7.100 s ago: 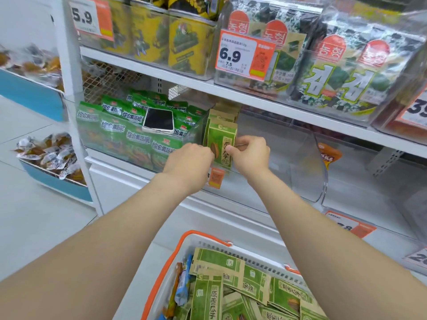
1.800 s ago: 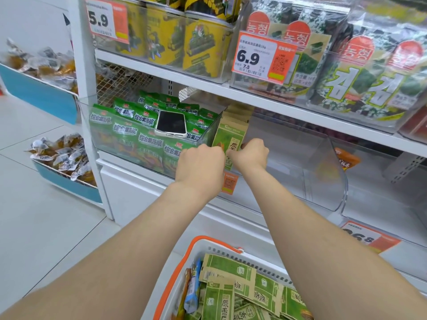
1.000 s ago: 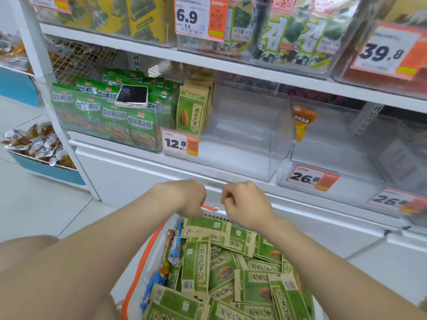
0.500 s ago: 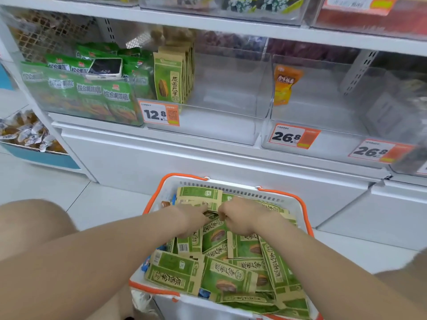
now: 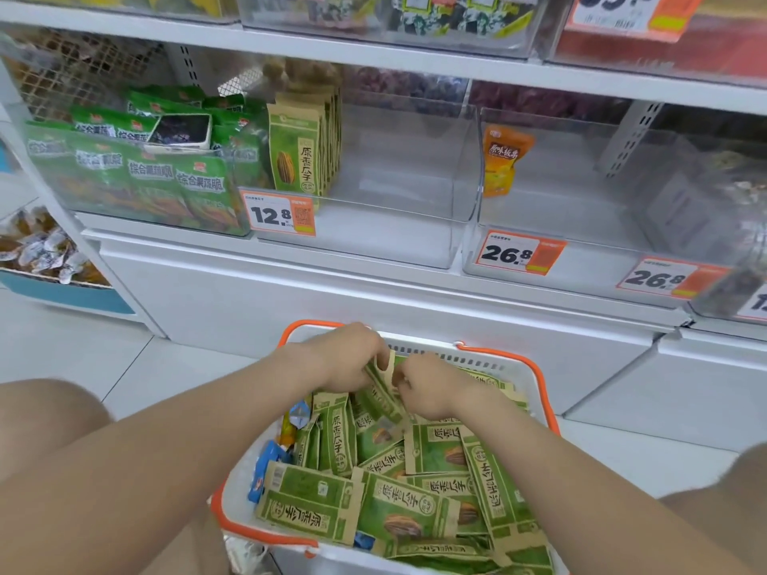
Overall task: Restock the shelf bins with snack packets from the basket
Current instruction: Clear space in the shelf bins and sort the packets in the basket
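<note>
Both hands have come down from the bin to the basket since the earlier frames. We note the left hand point(image 5: 344, 361) and right hand point(image 5: 429, 388) meeting at the basket's far end, fingers curled, pinching one packet point(image 5: 384, 390) between them. Fingertips are hidden behind the knuckles. The packet's lower part is covered by the right hand and the pile point(image 5: 394, 504).

Basket point(image 5: 541, 377): near end cut off by the frame edge. It is white slotted plastic with an orange rim.

Packets: flat rectangles, matte tan and green, paper-like. The held packet is raised on edge, long axis running near to far, tan end up toward the shelf point(image 5: 415, 56). Its print is too blurred for us to read. Pile packets lie flat at mixed angles.

Bin point(image 5: 415, 184): clear rigid plastic, rounded corners. A row point(image 5: 301, 149) of the same packets stands upright at its left wall, faces toward us.
</note>
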Demonstrator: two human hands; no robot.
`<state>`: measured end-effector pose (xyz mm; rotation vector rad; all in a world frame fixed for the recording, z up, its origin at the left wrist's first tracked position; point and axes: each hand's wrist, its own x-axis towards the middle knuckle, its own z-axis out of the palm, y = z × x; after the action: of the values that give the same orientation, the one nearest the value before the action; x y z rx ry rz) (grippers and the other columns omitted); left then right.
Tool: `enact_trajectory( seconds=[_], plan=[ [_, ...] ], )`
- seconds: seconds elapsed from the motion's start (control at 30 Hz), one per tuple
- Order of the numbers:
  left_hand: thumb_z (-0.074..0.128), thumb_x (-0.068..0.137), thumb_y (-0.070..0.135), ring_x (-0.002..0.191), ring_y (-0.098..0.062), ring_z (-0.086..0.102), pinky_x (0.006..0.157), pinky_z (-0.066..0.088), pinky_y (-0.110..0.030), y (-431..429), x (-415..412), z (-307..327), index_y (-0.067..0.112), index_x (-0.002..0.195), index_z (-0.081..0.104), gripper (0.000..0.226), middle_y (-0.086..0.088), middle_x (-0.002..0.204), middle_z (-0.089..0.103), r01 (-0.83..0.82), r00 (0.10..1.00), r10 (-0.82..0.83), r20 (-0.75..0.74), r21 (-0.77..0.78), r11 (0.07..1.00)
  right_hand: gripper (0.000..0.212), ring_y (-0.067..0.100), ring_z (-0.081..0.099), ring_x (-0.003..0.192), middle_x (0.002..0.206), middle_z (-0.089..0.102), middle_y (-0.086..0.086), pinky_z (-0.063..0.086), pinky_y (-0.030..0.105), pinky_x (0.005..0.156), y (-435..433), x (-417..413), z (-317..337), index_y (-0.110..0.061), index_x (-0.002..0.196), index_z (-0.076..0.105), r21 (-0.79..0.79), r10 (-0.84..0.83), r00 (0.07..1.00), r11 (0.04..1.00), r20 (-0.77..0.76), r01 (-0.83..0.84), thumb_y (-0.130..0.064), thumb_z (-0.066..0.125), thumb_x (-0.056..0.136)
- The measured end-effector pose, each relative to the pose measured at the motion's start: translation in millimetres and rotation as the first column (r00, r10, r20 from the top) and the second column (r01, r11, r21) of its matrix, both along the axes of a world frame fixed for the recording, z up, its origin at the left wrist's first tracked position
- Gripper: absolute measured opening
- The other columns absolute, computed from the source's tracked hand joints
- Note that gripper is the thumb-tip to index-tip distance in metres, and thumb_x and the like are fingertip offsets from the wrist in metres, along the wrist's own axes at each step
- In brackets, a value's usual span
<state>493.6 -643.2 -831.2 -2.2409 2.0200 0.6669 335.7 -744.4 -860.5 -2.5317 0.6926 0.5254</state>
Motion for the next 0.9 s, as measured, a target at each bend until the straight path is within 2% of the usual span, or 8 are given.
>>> enact_trajectory(
  seconds=[0.13, 0.2, 0.27, 0.4, 0.47, 0.63, 0.77, 0.9],
  plan=[
    [0.065, 0.082, 0.01, 0.077, 0.003, 0.063, 0.07, 0.044, -0.009, -3, 5, 27, 0.025, 0.093, 0.083, 0.026, 0.016, 0.085, 0.073, -0.23, 0.95, 0.192, -0.246, -0.139, 0.963, 0.037, 0.027, 0.06, 0.066, 0.072, 0.062, 0.009, 0.05, 0.035, 0.069, -1, -3, 1, -0.003, 0.082, 0.061, 0.377, -0.402, 0.908, 0.864, 0.116, 0.334, -0.021, 0.041, 0.107],
    [0.06, 0.086, 0.015, 0.071, -0.001, 0.065, 0.064, 0.048, -0.016, -3, 7, 36, 0.025, 0.083, 0.083, 0.025, 0.01, 0.08, 0.076, -0.356, 0.879, 0.268, -0.394, -0.168, 0.919, 0.038, 0.036, 0.072, 0.076, 0.087, 0.074, 0.019, 0.058, 0.035, 0.067, 3, -2, 6, 0.0, 0.105, 0.069, 0.743, -0.662, 0.749, 0.5, -0.003, 0.445, -0.026, 0.042, 0.11],
    [0.057, 0.09, 0.021, 0.08, -0.013, 0.07, 0.074, 0.057, -0.03, -4, 8, 41, 0.028, 0.085, 0.082, 0.026, 0.006, 0.086, 0.078, -0.441, 0.823, 0.294, -0.485, -0.221, 0.87, 0.034, 0.039, 0.075, 0.084, 0.098, 0.076, 0.021, 0.061, 0.037, 0.064, 5, 2, 8, -0.001, 0.114, 0.07, 0.899, -0.798, 0.6, 0.218, -0.06, 0.38, -0.023, 0.045, 0.111],
    [0.062, 0.102, 0.019, 0.097, -0.02, 0.067, 0.086, 0.055, -0.033, -6, 12, 32, 0.029, 0.151, 0.044, 0.053, -0.003, 0.133, 0.056, -0.617, 0.72, 0.358, -0.595, -0.312, 0.723, 0.023, 0.033, 0.077, 0.093, 0.099, 0.08, 0.01, 0.062, 0.055, 0.086, 2, 13, 0, -0.017, 0.122, 0.062, 0.861, -0.913, 0.375, 0.317, 0.162, 0.397, -0.033, 0.063, 0.104],
    [0.064, 0.101, 0.023, 0.116, -0.03, 0.064, 0.096, 0.057, -0.047, -7, 14, 29, 0.027, 0.157, 0.028, 0.067, -0.007, 0.144, 0.047, -0.741, 0.578, 0.434, -0.691, -0.221, 0.634, 0.023, 0.036, 0.077, 0.094, 0.097, 0.08, 0.01, 0.061, 0.057, 0.089, 3, 16, 3, -0.019, 0.116, 0.062, 0.871, -0.922, 0.321, 0.331, 0.216, 0.364, -0.034, 0.071, 0.1],
    [0.048, 0.11, 0.013, 0.089, -0.036, 0.072, 0.09, 0.058, -0.063, -8, 16, 39, -0.003, 0.112, 0.064, 0.023, -0.025, 0.103, 0.073, -0.89, 0.195, 0.461, -0.866, 0.042, 0.455, 0.032, 0.035, 0.076, 0.09, 0.105, 0.078, 0.021, 0.063, 0.046, 0.079, 14, 22, 21, -0.001, 0.114, 0.071, 0.964, -0.943, 0.291, 0.213, 0.161, 0.156, -0.018, 0.081, 0.09],
    [0.044, 0.111, 0.011, 0.084, -0.031, 0.066, 0.088, 0.057, -0.057, -4, 15, 45, 0.003, 0.1, 0.063, 0.024, -0.02, 0.093, 0.069, -0.898, 0.114, 0.446, -0.888, 0.099, 0.428, 0.038, 0.032, 0.076, 0.085, 0.104, 0.078, 0.023, 0.062, 0.037, 0.069, 20, 23, 28, 0.003, 0.115, 0.073, 0.974, -0.943, 0.294, 0.196, 0.156, 0.112, -0.015, 0.083, 0.084],
    [0.042, 0.112, 0.009, 0.083, -0.031, 0.066, 0.077, 0.056, -0.042, -2, 13, 52, 0.005, 0.101, 0.061, 0.022, -0.019, 0.093, 0.067, -0.895, 0.073, 0.405, -0.911, 0.119, 0.429, 0.04, 0.036, 0.076, 0.09, 0.101, 0.078, 0.022, 0.064, 0.047, 0.08, 20, 23, 33, 0.003, 0.11, 0.072, 0.96, -0.941, 0.27, 0.245, 0.202, 0.135, -0.017, 0.087, 0.078]
  ],
)
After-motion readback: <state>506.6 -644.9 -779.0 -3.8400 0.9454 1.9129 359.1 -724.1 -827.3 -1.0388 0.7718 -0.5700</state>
